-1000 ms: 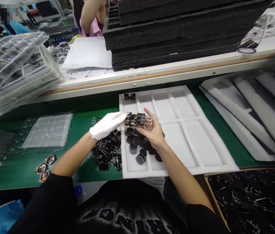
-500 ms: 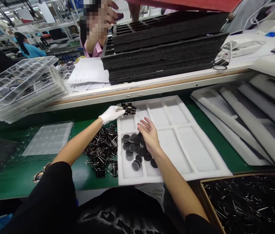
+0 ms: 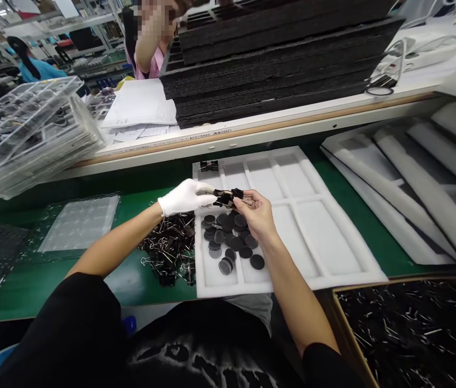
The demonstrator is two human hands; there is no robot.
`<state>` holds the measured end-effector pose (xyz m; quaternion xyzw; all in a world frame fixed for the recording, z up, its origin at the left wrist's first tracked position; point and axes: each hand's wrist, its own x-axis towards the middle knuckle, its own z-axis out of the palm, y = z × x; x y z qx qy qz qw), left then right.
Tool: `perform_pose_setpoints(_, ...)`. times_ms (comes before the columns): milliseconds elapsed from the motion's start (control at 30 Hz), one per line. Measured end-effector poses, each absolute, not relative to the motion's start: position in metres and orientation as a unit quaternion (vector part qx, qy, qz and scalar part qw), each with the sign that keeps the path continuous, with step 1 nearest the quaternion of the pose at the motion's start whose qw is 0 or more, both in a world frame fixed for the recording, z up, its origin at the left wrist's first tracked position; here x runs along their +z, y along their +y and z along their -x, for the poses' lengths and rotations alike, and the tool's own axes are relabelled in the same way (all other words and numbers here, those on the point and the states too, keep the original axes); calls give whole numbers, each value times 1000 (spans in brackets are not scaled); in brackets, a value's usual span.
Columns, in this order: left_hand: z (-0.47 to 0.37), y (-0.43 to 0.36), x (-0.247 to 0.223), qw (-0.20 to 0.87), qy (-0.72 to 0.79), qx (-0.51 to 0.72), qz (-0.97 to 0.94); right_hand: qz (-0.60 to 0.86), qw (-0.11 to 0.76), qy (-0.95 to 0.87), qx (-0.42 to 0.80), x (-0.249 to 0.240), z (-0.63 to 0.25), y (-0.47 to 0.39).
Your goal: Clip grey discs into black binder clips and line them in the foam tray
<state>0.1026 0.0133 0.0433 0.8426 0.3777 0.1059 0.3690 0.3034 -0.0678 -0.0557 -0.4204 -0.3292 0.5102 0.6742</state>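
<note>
My left hand (image 3: 185, 197), in a white glove, pinches the left side of a small round piece (image 3: 224, 197) with black binder clips on its edge. At its right side, the bare fingers of my right hand (image 3: 260, 216) close around a black binder clip (image 3: 237, 193) and its wire handles. Both hands are above a white foam tray (image 3: 308, 281). Below them, loose dark round discs (image 3: 228, 240) lie scattered in the tray. More binder clips (image 3: 209, 166) sit in its far left compartment. A heap of black binder clips (image 3: 167, 245) lies left of the tray.
A box of black clips (image 3: 417, 334) stands at the lower right. White foam trays (image 3: 397, 199) lean on the right. Clear plastic trays (image 3: 42, 129) are stacked on the left shelf, black foam slabs (image 3: 276, 75) at the back. Behind them is a person in pink (image 3: 153, 59).
My left hand has brought the clipped round piece right and nearer from the tray's far left compartment. My right hand, open before, has closed on a clip at its right side. The view has shifted slightly.
</note>
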Motion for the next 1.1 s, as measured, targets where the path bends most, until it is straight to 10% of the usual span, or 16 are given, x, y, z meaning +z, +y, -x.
perform_pose_setpoints(733, -111, 120, -34, -31, 547, 28, -836, 561, 581, -418, 415, -57, -296, -68)
perform_pose_setpoints(1100, -3, 31, 27, 22, 529, 5, -849, 655, 245, -663, 268, -43, -326, -97)
